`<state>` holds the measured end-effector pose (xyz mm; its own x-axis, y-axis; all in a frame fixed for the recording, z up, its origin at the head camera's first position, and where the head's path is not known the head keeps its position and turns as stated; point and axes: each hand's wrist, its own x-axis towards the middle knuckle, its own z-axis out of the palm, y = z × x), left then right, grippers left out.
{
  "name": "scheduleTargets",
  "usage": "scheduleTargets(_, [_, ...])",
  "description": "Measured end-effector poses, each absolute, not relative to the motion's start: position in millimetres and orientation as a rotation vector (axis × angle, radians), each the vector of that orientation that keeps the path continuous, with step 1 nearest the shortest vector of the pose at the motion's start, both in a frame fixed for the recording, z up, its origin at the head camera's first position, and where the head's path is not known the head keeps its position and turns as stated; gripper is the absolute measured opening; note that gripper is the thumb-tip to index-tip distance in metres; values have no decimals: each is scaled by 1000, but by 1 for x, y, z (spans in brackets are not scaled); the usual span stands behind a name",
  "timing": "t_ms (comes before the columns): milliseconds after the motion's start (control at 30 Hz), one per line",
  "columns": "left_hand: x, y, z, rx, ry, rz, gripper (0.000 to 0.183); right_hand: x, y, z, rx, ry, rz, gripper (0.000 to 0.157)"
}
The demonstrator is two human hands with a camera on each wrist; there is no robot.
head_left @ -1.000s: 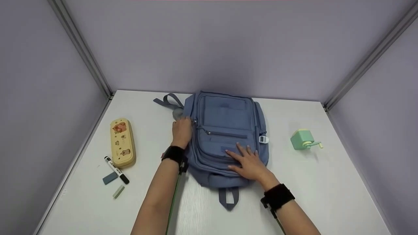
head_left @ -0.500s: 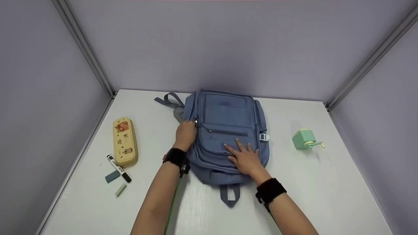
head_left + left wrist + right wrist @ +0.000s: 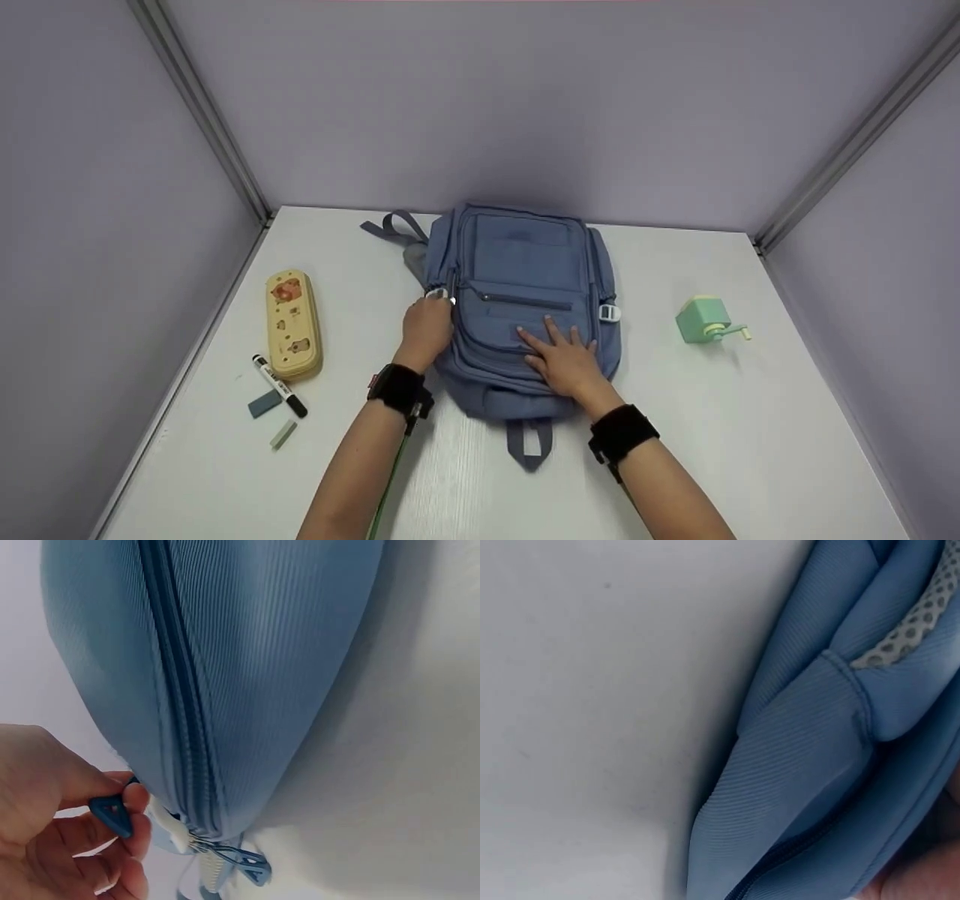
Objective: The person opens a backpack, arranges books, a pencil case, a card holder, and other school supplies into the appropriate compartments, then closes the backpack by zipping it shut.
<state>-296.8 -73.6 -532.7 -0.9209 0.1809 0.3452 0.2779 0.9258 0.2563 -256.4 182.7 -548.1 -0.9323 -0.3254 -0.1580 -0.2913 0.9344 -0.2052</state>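
Observation:
A blue backpack (image 3: pixel 525 259) lies flat on the white table with its front pockets facing up. At its left side, my left hand (image 3: pixel 427 326) pinches a dark blue zipper pull (image 3: pixel 112 816) between thumb and fingers, seen in the left wrist view. A second zipper pull (image 3: pixel 253 867) hangs beside a zipper end there. My right hand (image 3: pixel 568 365) rests on the lower front pocket with its fingers spread straight. Only parts of its fingers (image 3: pixel 922 877) appear at the corner of the right wrist view, against the blue cloth.
Left of the backpack lie a yellow pencil case (image 3: pixel 294 322), a marker (image 3: pixel 280 386), a blue-grey block (image 3: pixel 265 403) and a pale green block (image 3: pixel 283 435). A green pencil sharpener with a crank (image 3: pixel 703 319) stands to the right. Walls border the table (image 3: pixel 787 450) behind and at both sides.
My left hand has slid along the backpack's left side toward me, and a white buckle now shows just above it. The right hand stays on the front pocket. The head view has shifted slightly.

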Motion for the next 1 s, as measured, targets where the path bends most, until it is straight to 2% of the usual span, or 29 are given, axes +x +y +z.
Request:
scheduleTargets(333, [-278,-69,-530,-255,-2878,-393,15,-255,183,-550,-482,2930,-235,50])
scheduleTargets(833, [-252,-79,-504,-327,-3048,-577,14,-256,182,-547,-465,2932,-205,50])
scheduleTargets(1000, [-241,-80,-495,-417,-3097,-592,19,-255,181,-549,-471,2932,-216,50])
